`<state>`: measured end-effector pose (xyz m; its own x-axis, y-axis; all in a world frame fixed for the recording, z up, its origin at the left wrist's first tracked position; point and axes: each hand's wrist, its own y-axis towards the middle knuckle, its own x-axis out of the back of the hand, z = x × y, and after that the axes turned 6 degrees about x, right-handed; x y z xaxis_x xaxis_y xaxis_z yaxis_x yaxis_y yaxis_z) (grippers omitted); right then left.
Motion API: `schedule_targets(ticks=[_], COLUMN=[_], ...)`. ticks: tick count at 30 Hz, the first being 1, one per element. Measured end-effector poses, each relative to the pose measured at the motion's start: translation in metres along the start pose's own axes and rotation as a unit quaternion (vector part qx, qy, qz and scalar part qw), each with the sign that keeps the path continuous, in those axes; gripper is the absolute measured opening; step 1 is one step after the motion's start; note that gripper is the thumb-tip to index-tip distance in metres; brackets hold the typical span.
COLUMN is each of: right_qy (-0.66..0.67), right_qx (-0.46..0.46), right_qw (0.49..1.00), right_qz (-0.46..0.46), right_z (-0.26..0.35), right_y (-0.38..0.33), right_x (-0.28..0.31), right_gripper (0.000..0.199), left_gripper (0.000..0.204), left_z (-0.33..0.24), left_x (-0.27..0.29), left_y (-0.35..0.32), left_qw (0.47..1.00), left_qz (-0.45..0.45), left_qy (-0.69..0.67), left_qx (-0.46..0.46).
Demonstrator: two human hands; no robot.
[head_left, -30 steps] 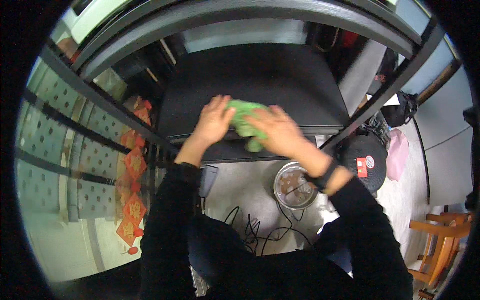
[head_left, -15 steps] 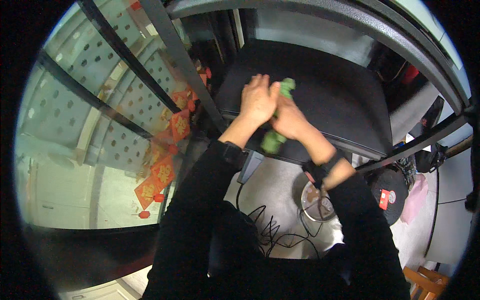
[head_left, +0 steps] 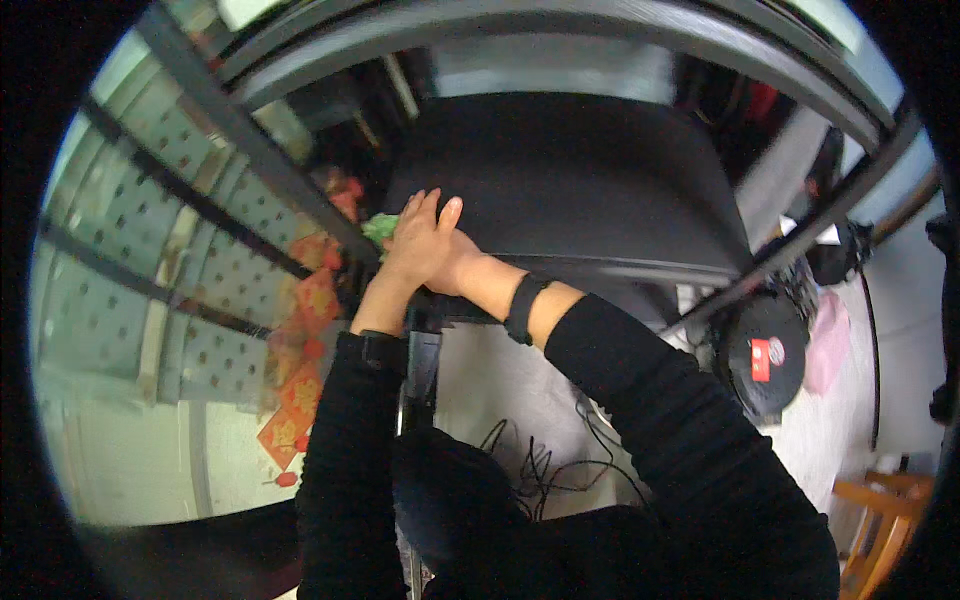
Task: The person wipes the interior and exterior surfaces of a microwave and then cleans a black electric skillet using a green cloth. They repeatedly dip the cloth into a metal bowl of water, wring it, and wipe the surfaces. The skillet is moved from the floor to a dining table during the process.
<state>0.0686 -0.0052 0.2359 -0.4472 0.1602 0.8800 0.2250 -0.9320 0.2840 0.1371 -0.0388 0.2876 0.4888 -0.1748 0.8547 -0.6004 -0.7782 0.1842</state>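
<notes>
At the front left corner of a black flat panel [head_left: 570, 170], my left hand [head_left: 418, 242] lies across my right, its fingers stretched and its thumb raised. My right hand [head_left: 457, 268] is mostly covered by it. A crumpled green cloth [head_left: 380, 228] pokes out past the left hand's outer side, and my right hand appears closed on it, though those fingers are hidden. Both hands are beside a dark upright metal bar [head_left: 290, 185]. The forearms cross near the wrists, with a black band [head_left: 524, 308] on the right one.
A dark curved metal frame [head_left: 560, 45] arches over the panel. Glass with red paper decorations [head_left: 297, 395] stands at left. Black cables [head_left: 545, 465] lie on the floor below. To the right are a round black object [head_left: 762, 350], a pink bag [head_left: 828, 340] and a wooden stool [head_left: 885, 510].
Both hands have slid left along the panel's front edge, carrying the green cloth to its left corner. The view has shifted a little, and my right forearm now reaches farther across.
</notes>
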Motion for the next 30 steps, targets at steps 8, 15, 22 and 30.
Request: schedule_targets(ticks=[8, 15, 22, 30], right_qy=[-0.269, -0.39, -0.431, -0.228], right_qx=[0.071, -0.087, -0.188, -0.211], right_qw=[0.948, 0.914, 0.881, 0.833], right_qz=[-0.154, -0.075, -0.056, -0.457], right_z=[-0.049, -0.067, -0.063, -0.026], right_y=[-0.166, -0.323, -0.36, -0.372], right_x=[0.064, 0.147, 0.158, 0.217], right_gripper=[0.042, 0.051, 0.054, 0.042], left_gripper=[0.052, 0.069, 0.077, 0.065], left_z=[-0.055, -0.163, -0.242, -0.279], left_x=[-0.049, -0.133, -0.178, -0.146], left_y=[-0.028, -0.05, -0.066, -0.084], left_qw=[0.964, 0.898, 0.904, 0.842], left_qz=[0.088, 0.099, 0.087, 0.155], left_qy=[-0.083, 0.011, 0.0, -0.364], left_qx=[-0.236, -0.429, -0.418, -0.366])
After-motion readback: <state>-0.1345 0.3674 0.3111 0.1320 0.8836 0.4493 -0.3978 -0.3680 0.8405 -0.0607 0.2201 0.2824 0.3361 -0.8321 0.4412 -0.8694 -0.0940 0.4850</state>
